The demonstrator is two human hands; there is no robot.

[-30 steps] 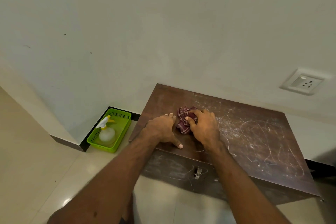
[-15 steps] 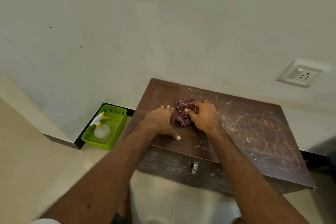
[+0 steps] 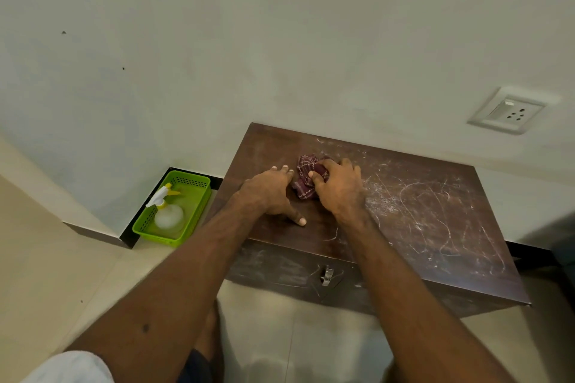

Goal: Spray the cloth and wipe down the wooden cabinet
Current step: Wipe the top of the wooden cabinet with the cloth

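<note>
A dark wooden cabinet [image 3: 435,227] stands against the wall, its top streaked with white dust on the right half. A crumpled maroon checked cloth [image 3: 305,177] lies on the top, left of centre. My right hand [image 3: 339,190] grips the cloth from its right side. My left hand [image 3: 270,193] rests flat on the cabinet top just left of the cloth, fingers spread, thumb pointing toward the front edge. A white spray bottle [image 3: 166,211] with a yellow nozzle lies in a green basket on the floor to the left.
The green plastic basket [image 3: 199,205] sits on the tiled floor beside the cabinet's left side, against the wall. A metal latch [image 3: 326,275] hangs on the cabinet front. A wall socket [image 3: 507,113] is above the cabinet's right end.
The view has shifted slightly. Both hands stay at the same spot on the cabinet top, with the right hand still on the cloth.
</note>
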